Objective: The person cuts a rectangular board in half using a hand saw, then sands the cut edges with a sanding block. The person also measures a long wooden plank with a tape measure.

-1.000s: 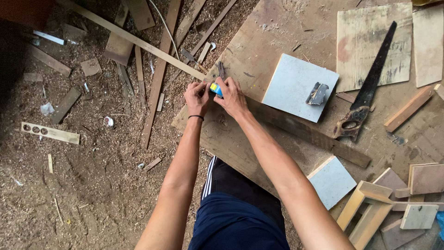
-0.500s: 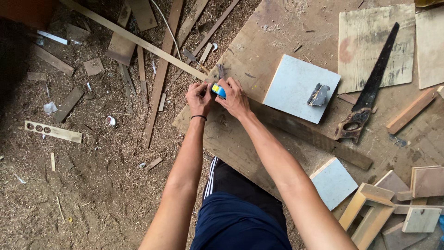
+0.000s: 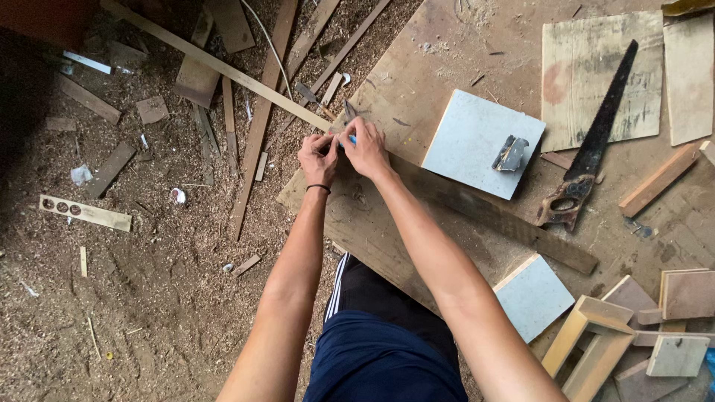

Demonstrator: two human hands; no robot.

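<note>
Nearest you, your knees sit at the near edge of the big plywood sheet [image 3: 439, 67], with bare sawdust floor [image 3: 134, 298] open to your left. Further out, your left hand [image 3: 319, 156] and right hand [image 3: 363, 145] meet at the sheet's left corner, fingers pinched together on a small blue object [image 3: 351, 139], mostly hidden; only a sliver of blue shows. Just right lies a pale grey square board [image 3: 477, 141] with a metal piece [image 3: 511, 152] on it. Beyond, a handsaw [image 3: 592, 149] lies well apart, and loose wooden strips [image 3: 253, 82] crowd the far left.
</note>
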